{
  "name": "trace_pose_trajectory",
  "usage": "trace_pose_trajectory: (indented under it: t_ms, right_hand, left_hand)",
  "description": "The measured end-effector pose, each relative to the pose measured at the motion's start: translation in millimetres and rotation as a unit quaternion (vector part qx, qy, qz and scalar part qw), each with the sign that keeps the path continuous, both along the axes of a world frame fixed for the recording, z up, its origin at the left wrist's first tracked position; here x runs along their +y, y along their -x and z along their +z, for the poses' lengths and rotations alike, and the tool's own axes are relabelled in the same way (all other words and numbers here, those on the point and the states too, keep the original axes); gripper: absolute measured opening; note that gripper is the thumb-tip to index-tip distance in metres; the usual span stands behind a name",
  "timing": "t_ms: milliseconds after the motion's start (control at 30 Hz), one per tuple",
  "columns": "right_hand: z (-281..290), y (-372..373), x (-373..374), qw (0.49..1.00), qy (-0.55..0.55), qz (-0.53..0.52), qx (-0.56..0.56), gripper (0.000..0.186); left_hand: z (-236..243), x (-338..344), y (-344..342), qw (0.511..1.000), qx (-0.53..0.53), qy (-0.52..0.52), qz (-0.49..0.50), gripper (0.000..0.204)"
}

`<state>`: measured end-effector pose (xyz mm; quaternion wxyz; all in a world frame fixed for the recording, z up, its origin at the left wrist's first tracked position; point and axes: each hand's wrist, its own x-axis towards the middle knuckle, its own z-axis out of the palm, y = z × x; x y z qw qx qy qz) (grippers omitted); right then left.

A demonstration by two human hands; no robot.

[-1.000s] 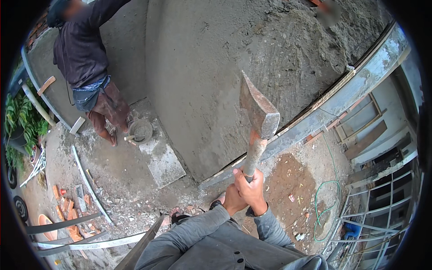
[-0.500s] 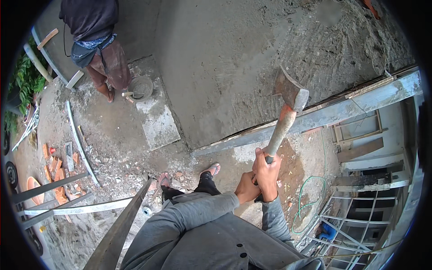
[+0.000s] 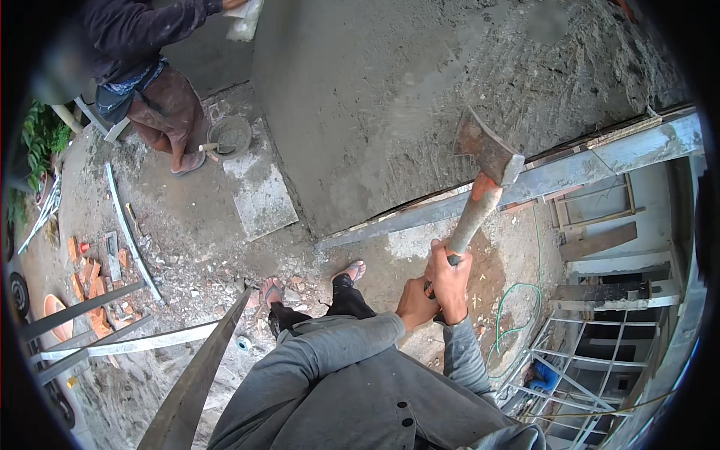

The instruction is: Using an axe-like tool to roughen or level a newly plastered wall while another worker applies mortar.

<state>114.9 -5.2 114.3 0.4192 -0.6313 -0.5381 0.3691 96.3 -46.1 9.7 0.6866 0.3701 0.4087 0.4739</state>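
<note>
Both my hands are wrapped round the handle of an axe [image 3: 478, 206], which slants up and away to the right. My right hand [image 3: 450, 277] grips higher, at the dark lower section of the handle. Just below and to its left, my left hand [image 3: 416, 306] closes round the handle's end, partly hidden by the right. The worn, rusty axe head [image 3: 491, 154] appears over the edge of the wet grey concrete [image 3: 345, 127] and a long metal form beam [image 3: 555, 187]. Whether the head touches either cannot be told.
At the upper left stands a co-worker [image 3: 139, 45] with a pale object in hand. A bucket [image 3: 231, 136] sits by a flat slab [image 3: 259, 199]. Broken bricks [image 3: 94, 277] and metal bars [image 3: 131, 232] lie left. A green hose [image 3: 517, 328] curls right, near a metal frame [image 3: 592, 367].
The axe and my hands have shifted slightly right in the picture, still gripped the same way. The co-worker has turned and now reaches out an arm with a pale object.
</note>
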Motion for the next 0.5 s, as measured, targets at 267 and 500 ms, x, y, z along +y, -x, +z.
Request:
trace_pose_trajectory:
  t_ms: [267, 500]
  right_hand:
    - [44.4, 22.9, -11.3, 0.958, -0.269, 0.068, -0.079, 0.018]
    - [-17.1, 9.4, 3.6, 0.999, -0.018, 0.009, -0.044, 0.024]
  left_hand:
    - [47.4, 31.8, 31.8, 0.956, 0.021, -0.277, 0.097, 0.024]
    - [-15.7, -5.2, 10.9, 0.971, 0.144, -0.186, 0.035, 0.028]
